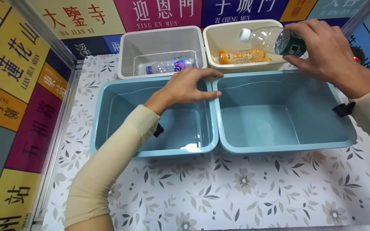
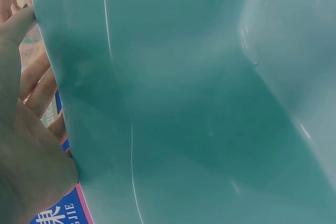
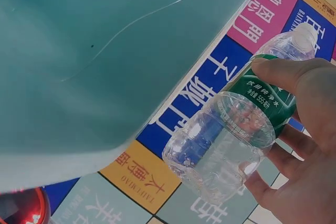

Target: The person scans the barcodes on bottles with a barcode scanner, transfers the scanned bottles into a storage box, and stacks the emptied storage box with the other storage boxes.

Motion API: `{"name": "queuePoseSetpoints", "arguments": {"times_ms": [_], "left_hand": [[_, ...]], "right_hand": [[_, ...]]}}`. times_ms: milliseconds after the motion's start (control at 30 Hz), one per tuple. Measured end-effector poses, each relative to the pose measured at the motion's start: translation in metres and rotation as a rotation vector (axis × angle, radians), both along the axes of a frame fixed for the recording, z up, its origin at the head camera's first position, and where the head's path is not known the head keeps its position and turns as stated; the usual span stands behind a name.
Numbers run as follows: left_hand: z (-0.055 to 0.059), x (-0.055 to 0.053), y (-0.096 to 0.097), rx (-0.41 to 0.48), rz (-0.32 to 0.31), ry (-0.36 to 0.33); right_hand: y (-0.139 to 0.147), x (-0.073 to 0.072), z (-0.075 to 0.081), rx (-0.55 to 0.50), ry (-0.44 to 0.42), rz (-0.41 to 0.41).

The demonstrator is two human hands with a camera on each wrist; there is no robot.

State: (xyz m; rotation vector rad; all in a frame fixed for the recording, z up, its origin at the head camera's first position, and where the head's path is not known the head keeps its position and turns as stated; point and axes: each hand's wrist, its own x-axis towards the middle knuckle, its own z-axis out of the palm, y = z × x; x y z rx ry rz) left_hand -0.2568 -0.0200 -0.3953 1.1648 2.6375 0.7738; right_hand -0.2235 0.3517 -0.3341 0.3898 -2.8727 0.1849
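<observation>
High at the right, my right hand grips a clear plastic bottle around its green label, thumb on one side and fingers on the other. The bottle is tilted, its white cap pointing left over the cream bin. Inside that bin lie orange-labelled bottles. My left hand is at the adjoining rims of the left blue bin and right blue bin, thumb and fingers spread apart with nothing between them. In the left wrist view, a bin wall hides part of its fingers.
Behind the left blue bin stands a grey bin holding a clear bottle with a purple cap. The bins stand on a floral tablecloth. Panels with large lettering line the back and left. A dark object with a red light stands at right.
</observation>
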Motion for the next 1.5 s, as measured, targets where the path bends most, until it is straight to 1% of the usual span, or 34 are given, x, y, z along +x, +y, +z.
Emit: {"name": "queuePoseSetpoints", "arguments": {"times_ms": [167, 500, 700, 833, 1067, 1500], "left_hand": [[0.0, 0.0, 0.0, -0.007, 0.005, -0.014], [0.0, 0.0, -0.001, -0.013, -0.002, -0.013], [0.0, 0.0, -0.002, -0.017, 0.0, -0.012], [0.001, 0.0, -0.002, -0.02, -0.001, -0.013], [0.002, -0.001, 0.0, -0.02, -0.002, -0.04], [0.003, -0.001, -0.001, -0.039, -0.002, -0.049]], "right_hand": [[-0.008, -0.003, 0.001, -0.003, 0.005, 0.037], [-0.026, -0.01, 0.002, 0.011, 0.029, 0.072], [-0.04, -0.014, 0.002, 0.011, 0.048, 0.107], [-0.049, -0.016, 0.002, 0.009, 0.044, 0.123], [-0.061, -0.019, 0.002, 0.002, 0.052, 0.155], [-0.077, -0.028, 0.002, 0.007, 0.051, 0.2]]}}
